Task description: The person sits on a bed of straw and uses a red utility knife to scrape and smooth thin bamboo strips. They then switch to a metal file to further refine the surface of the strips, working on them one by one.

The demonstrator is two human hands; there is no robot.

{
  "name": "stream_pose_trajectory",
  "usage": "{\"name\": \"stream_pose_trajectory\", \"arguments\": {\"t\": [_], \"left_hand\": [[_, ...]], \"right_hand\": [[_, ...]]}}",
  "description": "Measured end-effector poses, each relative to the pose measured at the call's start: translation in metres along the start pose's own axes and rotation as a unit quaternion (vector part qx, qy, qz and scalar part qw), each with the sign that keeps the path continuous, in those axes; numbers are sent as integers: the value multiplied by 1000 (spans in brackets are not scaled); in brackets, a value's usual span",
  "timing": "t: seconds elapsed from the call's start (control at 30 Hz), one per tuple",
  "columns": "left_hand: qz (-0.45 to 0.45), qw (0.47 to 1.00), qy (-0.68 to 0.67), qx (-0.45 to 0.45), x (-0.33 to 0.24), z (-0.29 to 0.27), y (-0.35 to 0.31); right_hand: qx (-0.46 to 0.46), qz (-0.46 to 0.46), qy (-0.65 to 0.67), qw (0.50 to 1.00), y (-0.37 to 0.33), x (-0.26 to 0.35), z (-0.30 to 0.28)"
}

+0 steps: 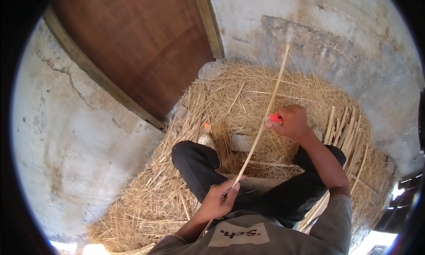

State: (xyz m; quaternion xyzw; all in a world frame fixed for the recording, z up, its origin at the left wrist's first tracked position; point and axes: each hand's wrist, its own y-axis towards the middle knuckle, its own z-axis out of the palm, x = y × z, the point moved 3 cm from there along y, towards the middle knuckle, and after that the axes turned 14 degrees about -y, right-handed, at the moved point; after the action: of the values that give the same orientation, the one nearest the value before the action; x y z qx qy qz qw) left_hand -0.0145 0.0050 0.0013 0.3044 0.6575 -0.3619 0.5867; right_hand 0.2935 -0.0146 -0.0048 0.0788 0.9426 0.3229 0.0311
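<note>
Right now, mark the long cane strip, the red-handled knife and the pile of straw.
long cane strip [261, 131], head view, mid-length of the strip between the hands.
red-handled knife [276, 118], head view, on the red handle.
pile of straw [150, 202], head view, bare straw at lower left.

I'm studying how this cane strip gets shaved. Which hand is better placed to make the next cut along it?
The right hand, probably: it holds the red-handled cutter against the strip partway up. The left hand only pinches the strip's lower end, steadying it.
</note>
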Motion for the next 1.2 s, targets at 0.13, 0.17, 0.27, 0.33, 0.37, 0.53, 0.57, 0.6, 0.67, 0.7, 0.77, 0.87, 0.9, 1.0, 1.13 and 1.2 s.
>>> {"name": "stream_pose_trajectory", "arguments": {"t": [0.13,0.17,0.27,0.33,0.37,0.53,0.57,0.6,0.67,0.7,0.77,0.87,0.9,1.0,1.13,1.2], "left_hand": [[-49,998,42,28,-7,4,2],[-41,998,29,25,-5,3,-2],[-5,1000,16,11,2,-5,-8],[26,999,30,1,3,-6,-3],[33,999,42,1,2,-4,-2],[5,997,71,25,-9,-4,-6],[19,996,85,18,-6,-5,-6],[33,994,99,11,0,-6,-7],[51,992,114,6,2,-7,-8],[59,991,120,9,1,-6,-6],[51,989,135,21,1,-8,-13],[62,986,150,25,8,-13,-10],[78,985,150,28,12,-12,-11],[71,980,169,83,17,-16,-32],[58,983,160,60,13,-23,-39],[36,996,79,35,20,-20,-31]], "right_hand": [[-10,208,-19,978,3,-53,39],[-1,197,-37,980,10,-61,32],[17,122,-65,990,20,-59,16],[32,19,-58,998,2,-21,15],[-9,51,-57,997,4,-27,17],[24,195,-36,980,27,-68,-2],[24,134,-105,985,19,-62,14],[18,119,-67,990,10,-55,15],[21,85,11,996,4,-28,7],[4,85,-18,996,14,-40,6],[-20,100,-69,992,25,-66,5],[-17,109,-51,993,17,-55,13],[9,171,-63,983,24,-66,12],[114,313,-114,936,20,-126,8],[166,253,-120,946,8,-116,5],[87,147,-20,985,-5,-60,12]]}}
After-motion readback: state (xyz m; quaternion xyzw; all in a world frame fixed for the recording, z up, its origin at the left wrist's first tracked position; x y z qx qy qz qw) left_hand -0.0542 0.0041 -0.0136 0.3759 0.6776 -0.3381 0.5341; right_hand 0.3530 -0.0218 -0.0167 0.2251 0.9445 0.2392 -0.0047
